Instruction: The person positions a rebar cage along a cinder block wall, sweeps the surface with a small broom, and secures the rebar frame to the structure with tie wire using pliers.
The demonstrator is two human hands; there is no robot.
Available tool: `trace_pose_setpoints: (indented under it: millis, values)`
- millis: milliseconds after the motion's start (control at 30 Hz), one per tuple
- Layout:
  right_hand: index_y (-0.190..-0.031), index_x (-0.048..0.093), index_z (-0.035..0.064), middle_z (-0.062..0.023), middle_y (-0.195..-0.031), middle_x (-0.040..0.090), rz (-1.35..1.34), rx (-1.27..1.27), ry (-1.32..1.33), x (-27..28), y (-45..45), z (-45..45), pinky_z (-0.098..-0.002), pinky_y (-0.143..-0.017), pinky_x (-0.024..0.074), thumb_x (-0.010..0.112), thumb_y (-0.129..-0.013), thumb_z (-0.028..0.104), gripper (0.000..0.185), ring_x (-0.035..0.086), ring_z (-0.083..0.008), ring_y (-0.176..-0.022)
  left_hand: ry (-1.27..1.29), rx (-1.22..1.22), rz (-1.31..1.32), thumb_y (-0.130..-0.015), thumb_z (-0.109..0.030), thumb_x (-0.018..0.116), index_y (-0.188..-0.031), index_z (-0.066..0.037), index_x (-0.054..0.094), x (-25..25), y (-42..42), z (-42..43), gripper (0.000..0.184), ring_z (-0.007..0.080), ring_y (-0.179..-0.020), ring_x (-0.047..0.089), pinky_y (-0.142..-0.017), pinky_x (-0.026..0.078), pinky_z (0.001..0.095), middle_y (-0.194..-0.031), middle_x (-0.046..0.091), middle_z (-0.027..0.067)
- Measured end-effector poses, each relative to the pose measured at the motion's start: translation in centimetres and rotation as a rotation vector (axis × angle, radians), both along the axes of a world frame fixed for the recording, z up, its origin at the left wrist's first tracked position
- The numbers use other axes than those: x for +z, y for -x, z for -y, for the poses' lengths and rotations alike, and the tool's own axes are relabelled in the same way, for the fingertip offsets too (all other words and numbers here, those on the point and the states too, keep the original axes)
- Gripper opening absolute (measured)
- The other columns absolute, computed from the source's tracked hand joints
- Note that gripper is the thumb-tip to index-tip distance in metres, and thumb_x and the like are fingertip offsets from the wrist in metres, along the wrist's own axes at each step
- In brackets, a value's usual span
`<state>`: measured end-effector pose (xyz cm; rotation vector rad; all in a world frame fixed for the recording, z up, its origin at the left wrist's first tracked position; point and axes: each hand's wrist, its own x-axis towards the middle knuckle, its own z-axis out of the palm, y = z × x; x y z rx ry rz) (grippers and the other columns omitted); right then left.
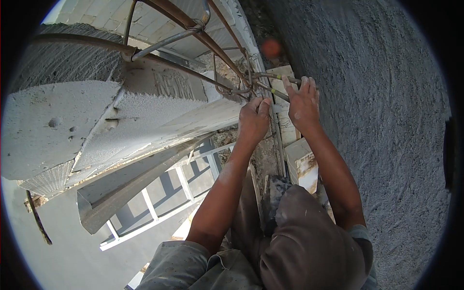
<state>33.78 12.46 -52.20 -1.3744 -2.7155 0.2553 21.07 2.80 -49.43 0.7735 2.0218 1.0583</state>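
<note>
My right hand (pixel 303 107) is on the spread handles of a pair of pincers (pixel 276 92), which carry yellow-green marks. The pincers' head is at a joint of the rebar cage (pixel 229 67), where a stirrup meets the long bars. Just below that joint my left hand (pixel 253 118) is closed, thumb against fingers; whatever it pinches is too small or hidden to make out. A twist of tie wire (pixel 197 26) binds bars farther up the cage.
A pale block wall (pixel 159 113) with rough mortar lies to the left, a rough grey rendered wall (pixel 386 121) to the right. Below left are a metal channel (pixel 130 183) and a white ladder-like frame (pixel 150 205), well beneath me. My knee (pixel 309 232) is bent on the narrow ledge.
</note>
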Motion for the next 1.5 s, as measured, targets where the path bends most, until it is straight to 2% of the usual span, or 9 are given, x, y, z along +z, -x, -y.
trace_pose_setpoints:
  millis: [367, 567, 667, 767, 1067, 1167, 1267, 1367, 1500]
  values:
    - [-0.146, 0.040, 0.0201, -0.0309, -0.137, 0.040, -0.039, -0.003, 0.031, 0.6, 0.9, 0.2, -0.0579, -0.107, 0.0285, 0.053, -0.088, 0.005, 0.062, 0.030, -0.0459, -0.135, 0.011, -0.033, -0.009, -0.096, -0.026, 0.057, -0.088, 0.000, 0.065, 0.4, -0.3, 0.1, 0.028, 0.0104, -0.058, 0.045, -0.056, 0.040, 0.0298, -0.062, 0.051, 0.0009]
    - [-0.142, 0.047, 0.0235, -0.0221, -0.122, 0.049, 0.004, 0.051, -0.135, 1.0, 1.0, -1.1, -0.0513, -0.098, 0.0373, 0.053, -0.089, 0.010, 0.055, 0.043, -0.0369, -0.119, 0.054, -0.037, -0.032, -0.095, -0.027, 0.057, -0.090, -0.001, 0.066, 0.4, -0.3, 0.7, 0.028, 0.0120, -0.059, 0.046, -0.058, 0.041, 0.0312, -0.061, 0.051, 0.0031]
    - [-0.140, 0.049, 0.0270, -0.0150, -0.109, 0.050, 0.089, 0.040, 0.014, 2.8, 1.3, -1.7, -0.0484, -0.091, 0.0407, 0.054, -0.089, 0.012, 0.053, 0.046, -0.0304, -0.106, 0.050, -0.031, -0.052, -0.095, -0.028, 0.056, -0.093, -0.001, 0.066, 0.1, -0.2, 0.8, 0.028, 0.0146, -0.059, 0.048, -0.059, 0.042, 0.0321, -0.061, 0.052, 0.0050]
    - [-0.140, 0.049, 0.0287, -0.0115, -0.104, 0.049, 0.107, 0.085, -0.015, 2.8, 1.0, -2.5, -0.0479, -0.086, 0.0423, 0.055, -0.089, 0.013, 0.054, 0.046, -0.0278, -0.103, 0.073, -0.055, -0.089, -0.095, -0.029, 0.056, -0.095, -0.002, 0.066, 0.7, -0.1, 0.8, 0.028, 0.0184, -0.059, 0.049, -0.060, 0.043, 0.0341, -0.062, 0.053, 0.0081]
    - [-0.137, 0.053, 0.0258, -0.0100, -0.106, 0.052, 0.205, 0.129, -0.035, 4.1, 1.4, -3.1, -0.0468, -0.083, 0.0460, 0.056, -0.088, 0.014, 0.051, 0.049, -0.0283, -0.104, 0.048, -0.078, -0.147, -0.095, -0.031, 0.056, -0.097, -0.002, 0.066, 0.5, -0.1, 0.6, 0.031, 0.0225, -0.063, 0.051, -0.065, 0.044, 0.0365, -0.065, 0.055, 0.0127]
    - [-0.126, 0.061, 0.0207, -0.0111, -0.101, 0.060, 0.155, 0.164, -0.056, 3.7, 0.9, -3.2, -0.0452, -0.076, 0.0486, 0.054, -0.089, 0.014, 0.039, 0.057, -0.0297, -0.100, 0.052, -0.079, -0.162, -0.095, -0.032, 0.056, -0.099, -0.002, 0.066, 0.6, 0.0, 0.4, 0.032, 0.0218, -0.063, 0.051, -0.065, 0.044, 0.0362, -0.066, 0.055, 0.0118]
    - [-0.117, 0.065, 0.0139, -0.0164, -0.100, 0.064, 0.209, 0.222, 0.278, 4.9, 1.2, -5.0, -0.0463, -0.078, 0.0508, 0.062, -0.085, 0.019, 0.032, 0.064, -0.0318, -0.097, 0.029, -0.062, -0.121, -0.096, -0.035, 0.055, -0.101, -0.001, 0.066, 0.6, 0.0, 0.3, 0.036, 0.0196, -0.062, 0.051, -0.064, 0.044, 0.0354, -0.065, 0.054, 0.0098]
    - [-0.099, 0.068, 0.0053, -0.0159, -0.081, 0.068, 0.164, 0.282, 0.488, 4.7, 1.7, -6.9, -0.0415, -0.068, 0.0517, 0.073, -0.079, 0.020, 0.025, 0.068, -0.0277, -0.074, -0.013, -0.034, -0.055, -0.098, -0.040, 0.053, -0.103, 0.000, 0.066, 0.9, -0.1, 0.3, 0.042, 0.0159, -0.062, 0.050, -0.062, 0.044, 0.0328, -0.065, 0.054, 0.0064]
    - [-0.082, 0.065, 0.0021, -0.0091, -0.064, 0.065, 0.082, 0.232, 1.088, 6.9, 1.5, -8.8, -0.0313, -0.046, 0.0420, 0.082, -0.070, 0.020, 0.028, 0.059, -0.0174, -0.052, -0.021, 0.025, 0.144, -0.098, -0.048, 0.050, -0.106, 0.000, 0.066, 0.0, -0.7, 2.4, 0.050, 0.0123, -0.063, 0.052, -0.062, 0.045, 0.0282, -0.070, 0.057, 0.0030]
